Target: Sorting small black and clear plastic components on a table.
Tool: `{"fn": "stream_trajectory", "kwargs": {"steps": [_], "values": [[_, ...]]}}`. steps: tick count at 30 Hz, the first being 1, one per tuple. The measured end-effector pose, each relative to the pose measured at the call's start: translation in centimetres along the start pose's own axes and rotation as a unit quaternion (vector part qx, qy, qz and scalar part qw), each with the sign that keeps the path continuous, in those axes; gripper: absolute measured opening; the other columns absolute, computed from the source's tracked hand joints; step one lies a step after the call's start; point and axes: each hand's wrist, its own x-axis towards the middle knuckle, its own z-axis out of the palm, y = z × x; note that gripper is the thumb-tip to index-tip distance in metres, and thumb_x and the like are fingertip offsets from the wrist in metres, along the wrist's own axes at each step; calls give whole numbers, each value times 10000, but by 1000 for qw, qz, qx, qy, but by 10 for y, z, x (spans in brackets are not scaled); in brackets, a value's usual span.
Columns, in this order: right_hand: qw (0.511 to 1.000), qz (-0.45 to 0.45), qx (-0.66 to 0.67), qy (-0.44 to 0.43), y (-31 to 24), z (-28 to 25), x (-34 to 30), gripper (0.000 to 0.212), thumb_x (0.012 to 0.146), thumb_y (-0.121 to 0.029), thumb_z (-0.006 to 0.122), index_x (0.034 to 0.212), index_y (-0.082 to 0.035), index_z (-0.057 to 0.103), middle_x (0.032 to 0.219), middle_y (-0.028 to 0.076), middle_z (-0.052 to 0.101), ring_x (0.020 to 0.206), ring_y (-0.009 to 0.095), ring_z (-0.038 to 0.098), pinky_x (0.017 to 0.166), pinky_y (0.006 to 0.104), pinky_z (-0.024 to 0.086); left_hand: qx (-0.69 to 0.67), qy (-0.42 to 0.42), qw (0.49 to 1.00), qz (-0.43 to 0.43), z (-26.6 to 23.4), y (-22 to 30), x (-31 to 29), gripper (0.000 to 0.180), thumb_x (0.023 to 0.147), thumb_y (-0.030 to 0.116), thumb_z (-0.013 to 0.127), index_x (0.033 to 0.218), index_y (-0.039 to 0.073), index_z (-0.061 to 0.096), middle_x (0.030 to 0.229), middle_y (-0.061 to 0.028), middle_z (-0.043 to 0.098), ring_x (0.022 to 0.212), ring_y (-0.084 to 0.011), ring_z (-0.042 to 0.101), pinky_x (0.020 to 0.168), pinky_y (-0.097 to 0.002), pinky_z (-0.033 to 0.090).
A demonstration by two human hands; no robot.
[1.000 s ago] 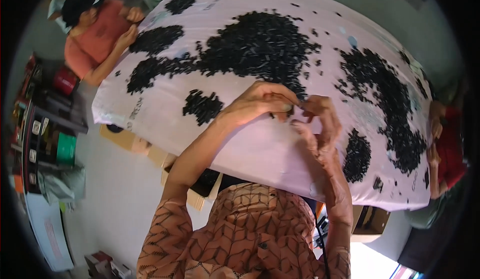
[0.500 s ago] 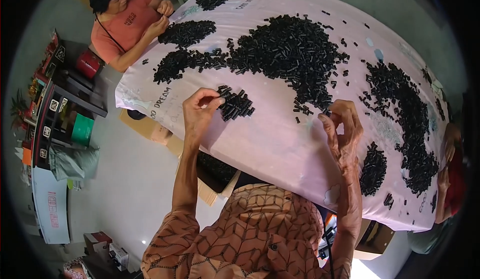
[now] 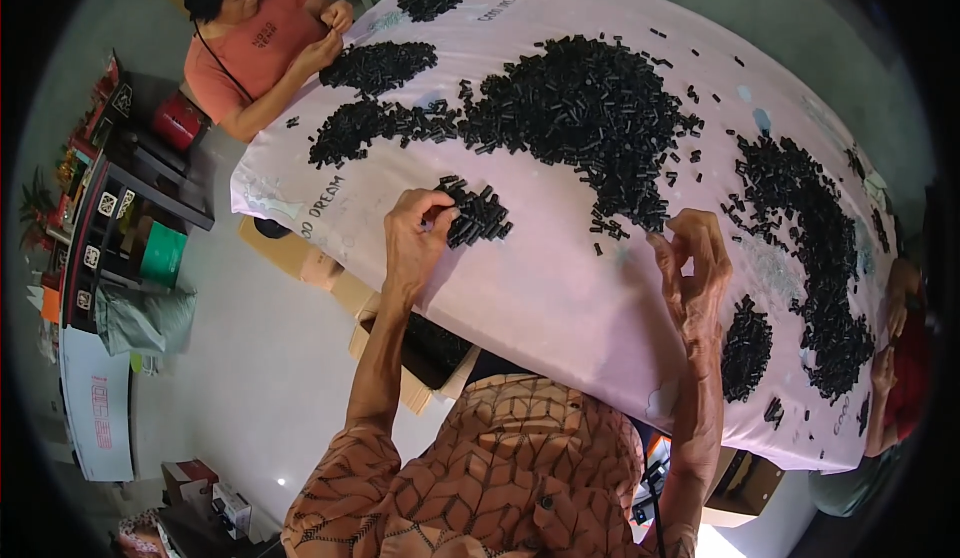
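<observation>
My left hand (image 3: 418,236) is at the left edge of a small heap of short black cylindrical pieces (image 3: 478,214), its thumb and forefinger pinched together. Whatever those fingertips hold is too small to make out. My right hand (image 3: 694,270) is curled, thumb and forefinger brought together beside the near tail (image 3: 630,203) of a much larger heap of the same black pieces (image 3: 575,98). Its fingertips lie against the dark pieces, so I cannot see what is between them. Both forearms reach over the near edge of the pink cloth-covered table (image 3: 560,278).
More black heaps lie at the left (image 3: 375,68) and the right (image 3: 825,248), with a small oval heap (image 3: 747,348) beside my right forearm. A person in an orange shirt (image 3: 255,48) works at the far left. Another person's arm (image 3: 885,378) shows at the right edge. Cardboard boxes (image 3: 735,483) stand below the table.
My left hand has shifted a little right and toward me, its fingers still pinched at the small heap. My right hand has barely moved.
</observation>
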Motion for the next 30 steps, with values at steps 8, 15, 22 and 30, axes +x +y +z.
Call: {"fn": "stream_trajectory", "kwargs": {"steps": [8, 15, 22, 30], "values": [[999, -4, -26, 21, -3, -9, 5, 170, 812, -34, 706, 912, -14, 571, 904, 93, 576, 574, 134, 514, 481, 267, 444, -20, 19, 999, 24, -2, 19, 6, 73, 789, -16, 646, 860, -10, 663, 837, -113, 634, 663, -199, 594, 609, -287, 480], [999, 6, -35, 13, 5, -7, 4, 151, 818, 3, 661, 909, -20, 543, 877, 104, 576, 557, 154, 525, 459, 298, 436, 48, -39, 994, 93, 3, 21, 64, 70, 761, -64, 600, 788, -17, 645, 701, -129, 615, 595, -223, 569, 567, -314, 457], [998, 13, -65, -18, 15, -7, 2, 175, 801, 10, 660, 907, -22, 525, 861, 119, 566, 538, 204, 544, 476, 340, 456, 237, -177, 952, 70, 45, -10, 105, 136, 714, -13, 564, 795, 24, 667, 784, -176, 665, 739, -343, 652, 667, -407, 506], [995, 21, -91, -42, 21, -6, 1, 152, 808, -5, 648, 906, -26, 534, 884, 137, 578, 596, 316, 593, 519, 401, 480, 252, -195, 944, 84, 63, -18, 109, 177, 719, -45, 543, 831, 29, 659, 812, -189, 663, 802, -349, 656, 693, -413, 511]]}}
